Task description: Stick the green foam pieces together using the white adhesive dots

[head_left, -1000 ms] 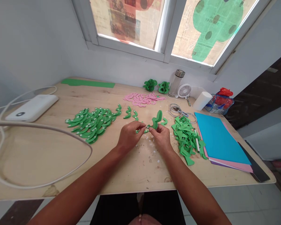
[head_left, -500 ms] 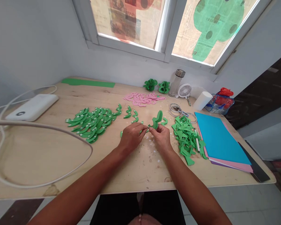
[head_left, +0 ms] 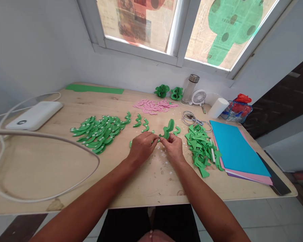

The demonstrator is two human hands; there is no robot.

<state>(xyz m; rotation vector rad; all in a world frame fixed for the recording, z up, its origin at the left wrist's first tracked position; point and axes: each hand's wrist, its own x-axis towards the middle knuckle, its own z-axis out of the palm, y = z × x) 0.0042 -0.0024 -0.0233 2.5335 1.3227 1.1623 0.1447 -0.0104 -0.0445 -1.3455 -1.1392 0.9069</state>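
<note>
Green paper (head_left: 169, 127), one piece, is pinched in my right hand (head_left: 175, 147), two balls (head_left: 162, 91) beyond, my curled left hand (head_left: 142, 148) beside, grip unclear.

The green paper piece (head_left: 168, 127) is small, with a wavy outline that bulges and dips along its length. It looks like more than one layer, though I can't count them from here. It sits in the pinch of the right hand (head_left: 173, 148), its far end rising past the fingers and tilting away from the person, a little to the right. Its near end bends down leftward to where the fingertips of the left hand (head_left: 143, 146) come up close; whether they grip it too, I can't tell. Nor can I see whether its underside touches the bench (head_left: 151, 188), since fingers cover part of it.
</note>
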